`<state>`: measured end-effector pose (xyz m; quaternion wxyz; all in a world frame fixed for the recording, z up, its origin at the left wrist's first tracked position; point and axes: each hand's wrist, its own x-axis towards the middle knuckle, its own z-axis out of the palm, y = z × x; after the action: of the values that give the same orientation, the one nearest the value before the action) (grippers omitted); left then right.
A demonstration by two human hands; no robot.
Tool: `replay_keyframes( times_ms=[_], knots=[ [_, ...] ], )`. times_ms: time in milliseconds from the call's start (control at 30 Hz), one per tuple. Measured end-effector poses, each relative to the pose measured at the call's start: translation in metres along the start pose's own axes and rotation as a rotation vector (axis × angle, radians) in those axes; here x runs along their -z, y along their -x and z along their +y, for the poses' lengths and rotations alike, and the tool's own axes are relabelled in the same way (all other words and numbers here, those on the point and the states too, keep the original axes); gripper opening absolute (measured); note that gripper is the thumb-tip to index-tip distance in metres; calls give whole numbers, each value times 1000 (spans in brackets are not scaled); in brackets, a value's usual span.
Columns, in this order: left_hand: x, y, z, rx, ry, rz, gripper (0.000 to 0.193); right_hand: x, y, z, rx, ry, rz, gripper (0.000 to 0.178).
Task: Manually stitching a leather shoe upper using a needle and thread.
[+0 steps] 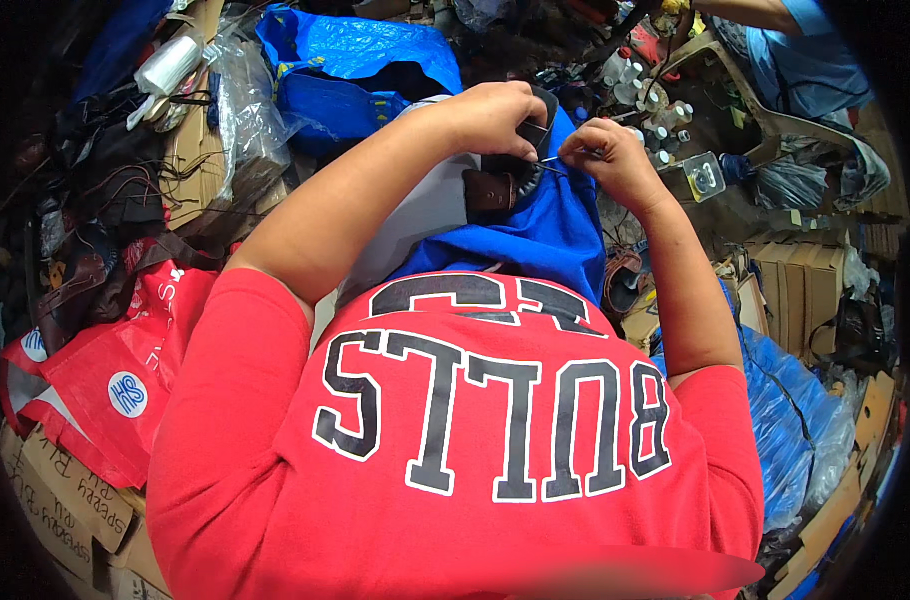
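Slumping at the far left, a red bag [165,330] is resting over a cardboard sheet [70,490], while a clear plastic roll [170,65] is lying higher up beside crumpled wrapping [245,130]. Farther right, a blue bag [365,65] is sagging open beyond the arms. The left hand [497,120] is reaching across the middle, its fingers curling toward the thumb over what appears to be a dark shoe [493,188], likely to be steadying it; I cannot tell whether it is gripping the shoe itself or a thread. The shoe is sitting on blue cloth [560,240] in front of the person, which is probably cushioning it and catching dirt. Just beside it, the right hand [612,165] is pinching a thin tool [551,159] between closed fingertips, seemingly for fine control, its tip pointing toward the shoe. Beyond, small bottles [627,92] are clustering near a clear container [705,177], and a cardboard box [797,290] is standing above blue plastic [775,430]. At upper right, another person's blue sleeve [813,70] is showing.
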<state>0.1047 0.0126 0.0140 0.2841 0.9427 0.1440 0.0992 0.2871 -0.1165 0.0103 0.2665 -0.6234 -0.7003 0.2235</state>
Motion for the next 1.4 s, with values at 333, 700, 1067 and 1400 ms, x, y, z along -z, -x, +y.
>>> replay_keyframes(
  times_ms=[333,700,1067,1400],
  knots=[
    [-5,-13,-13,132,179,-316,24,-19,3,3,-88,-222,-38,14],
    [-4,-7,-20,164,411,-531,34,-34,27,-10,21,-77,139,19],
    [2,-10,-13,123,308,-596,42,-16,9,-72,92,667,-126,17],
    [-23,-3,-21,-90,63,95,47,-33,-4,-32,-64,256,-33,10]
  ],
)
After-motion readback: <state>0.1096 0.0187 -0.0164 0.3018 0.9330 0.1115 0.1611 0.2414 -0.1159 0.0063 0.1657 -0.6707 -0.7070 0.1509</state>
